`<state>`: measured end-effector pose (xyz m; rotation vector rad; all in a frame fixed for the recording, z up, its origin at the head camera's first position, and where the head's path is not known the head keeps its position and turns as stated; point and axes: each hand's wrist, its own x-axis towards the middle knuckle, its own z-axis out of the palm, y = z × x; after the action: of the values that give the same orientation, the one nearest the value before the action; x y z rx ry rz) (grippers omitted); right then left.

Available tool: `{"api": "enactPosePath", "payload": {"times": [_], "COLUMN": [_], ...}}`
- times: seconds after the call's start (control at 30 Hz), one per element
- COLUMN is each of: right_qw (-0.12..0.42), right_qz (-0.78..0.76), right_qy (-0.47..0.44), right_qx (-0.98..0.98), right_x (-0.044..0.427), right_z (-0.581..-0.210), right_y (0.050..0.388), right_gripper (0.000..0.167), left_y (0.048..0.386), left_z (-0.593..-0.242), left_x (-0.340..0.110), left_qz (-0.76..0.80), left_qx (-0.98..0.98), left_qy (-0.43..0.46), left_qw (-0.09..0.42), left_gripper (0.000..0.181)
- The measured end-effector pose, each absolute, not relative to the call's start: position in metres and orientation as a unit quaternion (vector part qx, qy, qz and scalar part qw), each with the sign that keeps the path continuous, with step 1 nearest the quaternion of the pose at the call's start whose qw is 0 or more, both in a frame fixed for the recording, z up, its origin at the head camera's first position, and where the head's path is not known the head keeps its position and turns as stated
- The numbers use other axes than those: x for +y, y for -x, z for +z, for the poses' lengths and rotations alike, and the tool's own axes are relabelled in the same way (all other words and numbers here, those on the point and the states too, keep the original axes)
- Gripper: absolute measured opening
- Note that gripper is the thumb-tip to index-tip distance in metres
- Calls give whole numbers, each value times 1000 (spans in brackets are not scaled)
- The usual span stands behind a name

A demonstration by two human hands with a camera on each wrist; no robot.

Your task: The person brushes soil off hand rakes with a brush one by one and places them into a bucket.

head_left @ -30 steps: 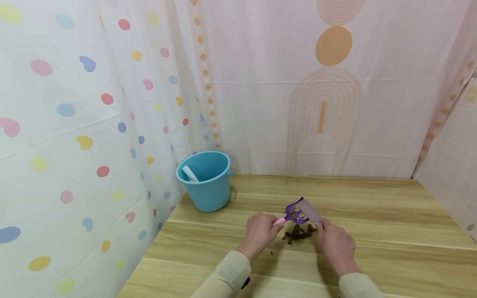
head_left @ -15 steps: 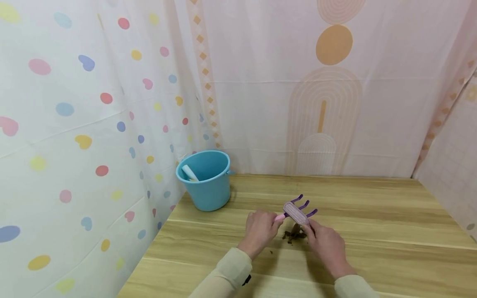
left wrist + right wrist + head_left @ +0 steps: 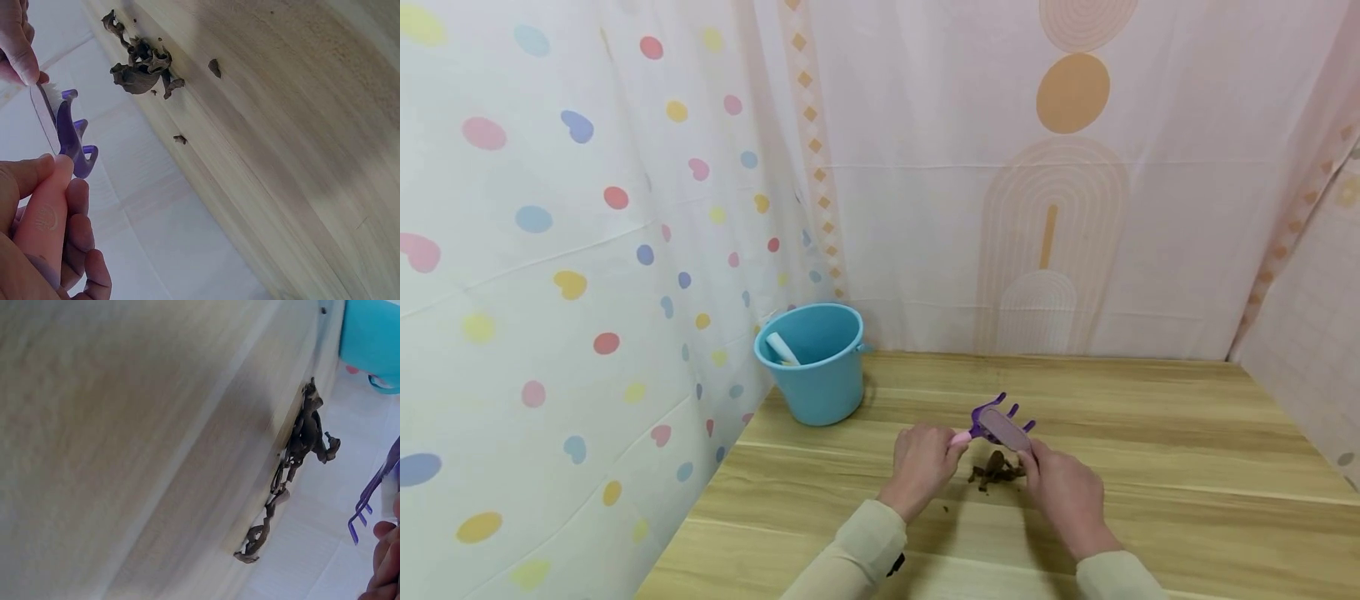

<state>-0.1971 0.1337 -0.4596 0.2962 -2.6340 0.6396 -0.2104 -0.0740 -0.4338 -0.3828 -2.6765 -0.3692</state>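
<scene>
My left hand (image 3: 921, 467) grips the pink handle of a small purple garden hand rake (image 3: 69, 134), held up off the table with its tines pointing away. My right hand (image 3: 1067, 500) pinches the end of a flat, pale mauve brush (image 3: 1005, 428). In the left wrist view the brush's white bristles (image 3: 53, 95) lie against the purple rake head. Just below both tools, a small heap of crumpled brown dry leaves (image 3: 997, 471) sits on the table. The right wrist view catches only the rake tines (image 3: 362, 512) and some fingertips at its right edge.
A light blue bucket (image 3: 820, 392) stands at the table's back left, with a white cylindrical thing (image 3: 782, 348) inside. Several loose leaf bits (image 3: 180, 139) lie around the heap on the wood-grain table (image 3: 1187, 467). Patterned curtains (image 3: 910, 242) hang behind and at the sides.
The brush has swept left across the rake head, then slightly back right. The rake has turned, so its tines now point toward the back right. The leaf heap looks about the same.
</scene>
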Motion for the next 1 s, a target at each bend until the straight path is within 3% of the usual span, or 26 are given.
{"api": "enactPosePath", "payload": {"times": [0.17,0.37,0.57,0.77,1.0], "right_qw": [238,163,193,148,138], "right_qz": [199,216,298,337,271], "right_qy": [-107,-72,-73,-92,-77], "right_qx": [-945,-960,-932,-925,-950], "right_x": [133,148,138,121,126], "right_z": [-460,-456,-453,-456,-457], "right_y": [198,202,202,199,196], "right_gripper": [21,25,31,28,23], "left_y": [210,209,210,211,209], "left_z": [-435,-439,-435,-434,-436], "left_x": [-73,-77,-75,-68,-70], "left_qz": [-115,-86,-82,-72,-88], "left_qx": [-962,-961,-960,-956,-947], "left_qy": [134,135,141,143,136], "left_qw": [209,225,226,246,278], "left_gripper": [44,44,49,47,51]}}
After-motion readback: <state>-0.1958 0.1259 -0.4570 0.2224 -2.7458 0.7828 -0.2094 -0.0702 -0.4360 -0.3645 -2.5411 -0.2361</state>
